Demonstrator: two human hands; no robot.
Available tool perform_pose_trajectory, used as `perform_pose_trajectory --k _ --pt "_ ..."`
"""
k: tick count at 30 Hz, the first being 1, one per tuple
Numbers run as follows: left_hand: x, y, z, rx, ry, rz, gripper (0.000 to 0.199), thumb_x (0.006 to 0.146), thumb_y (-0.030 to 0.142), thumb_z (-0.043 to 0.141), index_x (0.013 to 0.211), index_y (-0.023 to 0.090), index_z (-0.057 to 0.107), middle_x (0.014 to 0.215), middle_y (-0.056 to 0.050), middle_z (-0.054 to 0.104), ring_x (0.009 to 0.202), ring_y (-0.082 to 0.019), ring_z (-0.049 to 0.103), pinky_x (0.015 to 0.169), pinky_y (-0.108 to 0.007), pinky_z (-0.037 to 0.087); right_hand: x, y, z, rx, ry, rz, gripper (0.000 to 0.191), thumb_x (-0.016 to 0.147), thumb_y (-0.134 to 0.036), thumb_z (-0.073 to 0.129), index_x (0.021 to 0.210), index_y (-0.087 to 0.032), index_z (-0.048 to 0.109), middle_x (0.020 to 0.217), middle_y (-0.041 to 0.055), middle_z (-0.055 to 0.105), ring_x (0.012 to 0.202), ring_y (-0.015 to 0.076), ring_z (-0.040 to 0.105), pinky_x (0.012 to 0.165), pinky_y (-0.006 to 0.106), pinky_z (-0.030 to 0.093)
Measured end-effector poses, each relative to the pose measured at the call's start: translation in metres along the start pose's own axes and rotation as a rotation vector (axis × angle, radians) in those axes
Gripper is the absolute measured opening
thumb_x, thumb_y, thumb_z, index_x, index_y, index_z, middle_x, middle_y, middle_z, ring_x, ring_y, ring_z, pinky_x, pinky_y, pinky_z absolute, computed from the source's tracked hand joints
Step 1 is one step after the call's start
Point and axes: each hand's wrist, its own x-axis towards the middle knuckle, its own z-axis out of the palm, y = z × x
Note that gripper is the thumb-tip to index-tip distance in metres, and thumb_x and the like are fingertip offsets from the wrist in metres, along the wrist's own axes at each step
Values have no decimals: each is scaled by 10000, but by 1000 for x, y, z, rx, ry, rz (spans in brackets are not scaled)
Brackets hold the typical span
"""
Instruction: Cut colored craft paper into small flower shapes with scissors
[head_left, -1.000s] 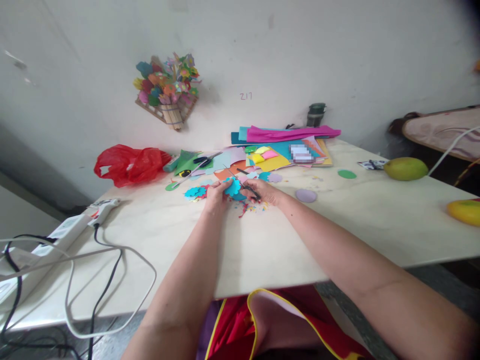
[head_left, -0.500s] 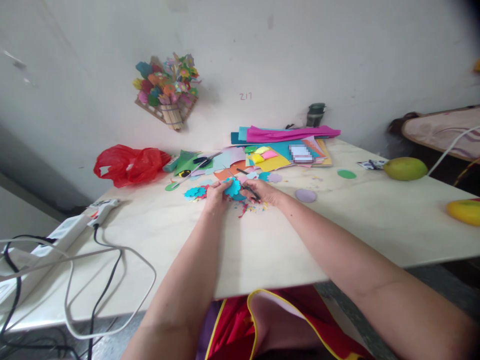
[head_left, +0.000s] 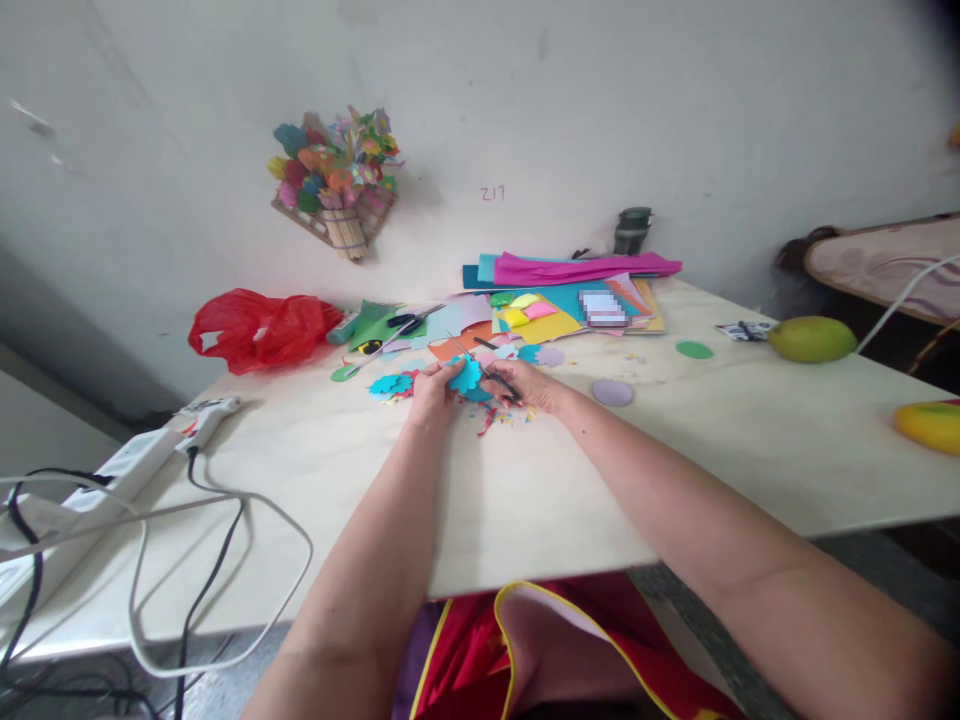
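Between the fingers and thumb of my left hand is a blue paper flower with a scalloped edge. My right hand is closed around the black handles of a pair of scissors, whose blades point up and left beside the flower. Small coloured paper scraps lie on the table below both hands. Left of my left hand rests a pile of cut flowers, blue on top with red showing underneath. Whether the scissor blades touch the paper cannot be made out.
A red plastic bag and a second pair of scissors lie at the back left. Coloured paper sheets are stacked behind my hands. A green mango sits at right, a power strip with cables at left.
Almost nothing differs. The blue flower has turned very slightly in my left hand, and both hands stay in the same place.
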Motion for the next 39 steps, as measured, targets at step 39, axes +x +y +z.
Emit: perform_pose_trajectory --k 39 --pt "-1 1 1 -27 18 10 265 519 228 804 574 153 556 571 -29 632 476 -119 565 436 -226 430 2 0 1 32 -17 21 198 686 -278 697 734 -164 542 407 -80 482 307 58 394 293 172 218"
